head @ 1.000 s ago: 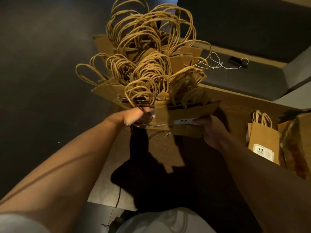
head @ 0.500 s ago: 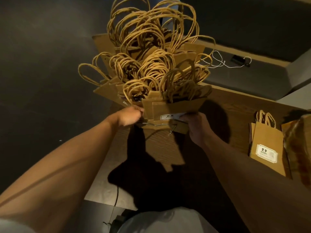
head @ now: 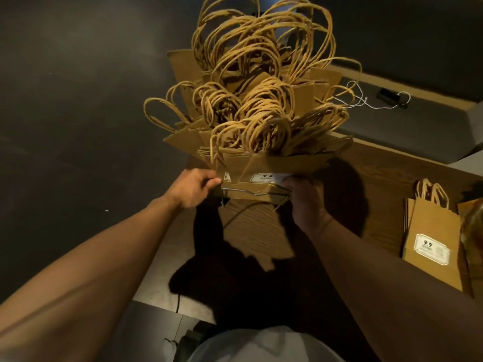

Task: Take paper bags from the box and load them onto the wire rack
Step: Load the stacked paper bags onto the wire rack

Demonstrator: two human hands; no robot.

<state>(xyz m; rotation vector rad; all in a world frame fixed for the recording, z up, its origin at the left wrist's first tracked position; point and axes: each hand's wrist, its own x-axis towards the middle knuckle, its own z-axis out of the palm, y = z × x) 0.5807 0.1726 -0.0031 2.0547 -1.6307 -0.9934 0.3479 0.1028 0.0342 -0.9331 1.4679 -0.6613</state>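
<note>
A big bunch of brown paper bags [head: 261, 142] stands packed in a wire rack [head: 251, 191] on a wooden table [head: 376, 178]. Only a thin silver wire of the rack shows, at the near bottom of the bags. The bags' twisted paper handles [head: 261, 74] stick up in many loops, some tall at the far side and some short at the near side.

The left hand [head: 193, 188] is at the near left corner of the bunch. Its thumb and fingers are curled and pinch the edge of the front bags. The right hand [head: 305, 197] is at the near right corner. Its fingers curl around the edge of the front bag [head: 282, 165] and hide the right end of the label.

The front bag has a white label [head: 266, 178] that reads "9.9". The small words under it are too blurry to read.

On the right side of the table, well apart from the bunch, a short stack of the same bags [head: 431, 239] leans up. Its front label [head: 431, 249] also says "9.9".

On the far right, a thin white cord [head: 360, 100] lies on a dark seat [head: 407, 126], next to a small black thing [head: 386, 94].
</note>
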